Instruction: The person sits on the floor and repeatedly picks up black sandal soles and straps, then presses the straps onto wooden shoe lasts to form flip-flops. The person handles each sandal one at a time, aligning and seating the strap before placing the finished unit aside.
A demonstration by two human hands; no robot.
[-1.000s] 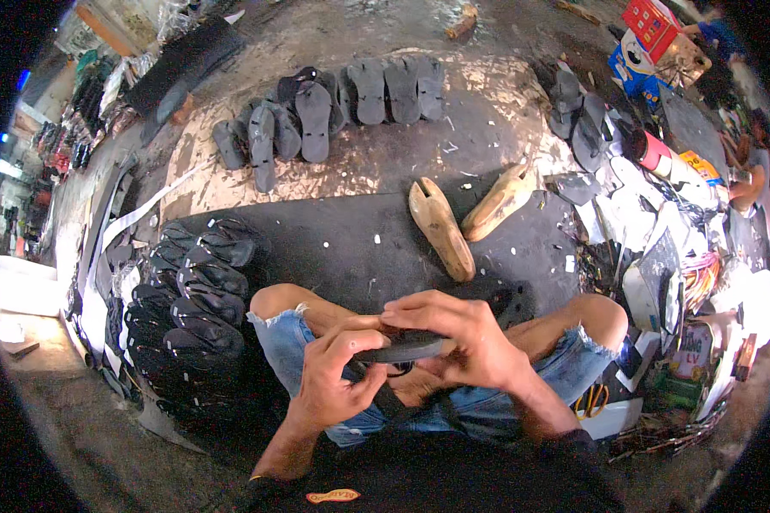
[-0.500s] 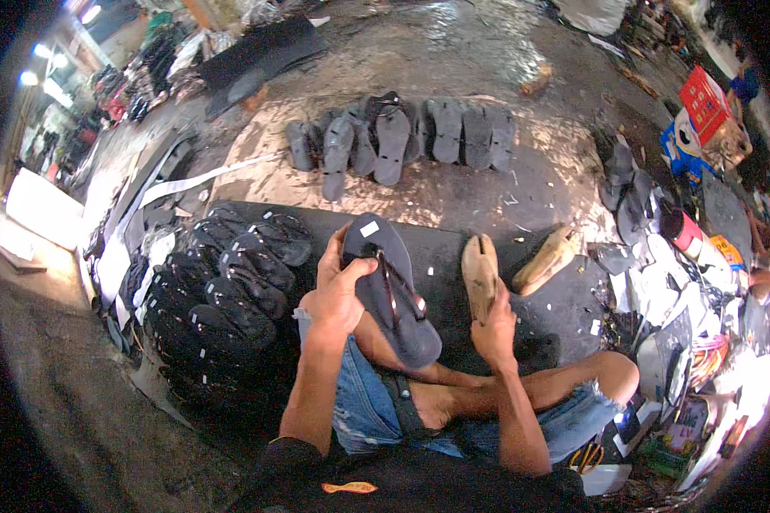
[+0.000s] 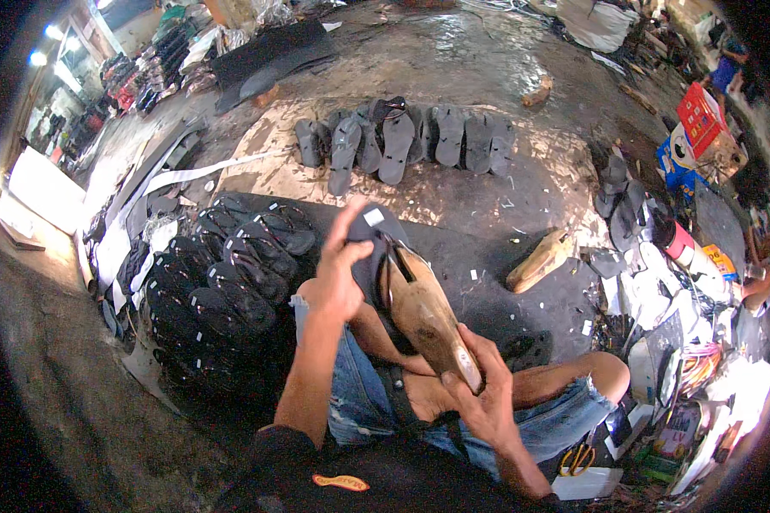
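My left hand (image 3: 338, 274) is closed on the toe end of a dark flip-flop (image 3: 373, 224) with a small white label on its footbed. In my right hand (image 3: 481, 389) is the heel end of a wooden shoe last (image 3: 426, 312), its slotted toe pointing up and to the left. The last lies over the flip-flop, against its straps, and hides most of the sole. A second wooden last (image 3: 539, 261) rests on the dark mat (image 3: 453, 248) to the right. Both hands are above my crossed legs.
Many finished black flip-flops (image 3: 239, 265) are piled at my left. Beyond the mat, several grey soles (image 3: 398, 145) stand in a row on a brown board (image 3: 539, 162). Scraps and clutter lie at the right, with yellow-handled scissors (image 3: 577, 460) near my knee.
My right hand has lifted the wooden last off the mat and brought it left onto the flip-flop. My left hand still holds the flip-flop.
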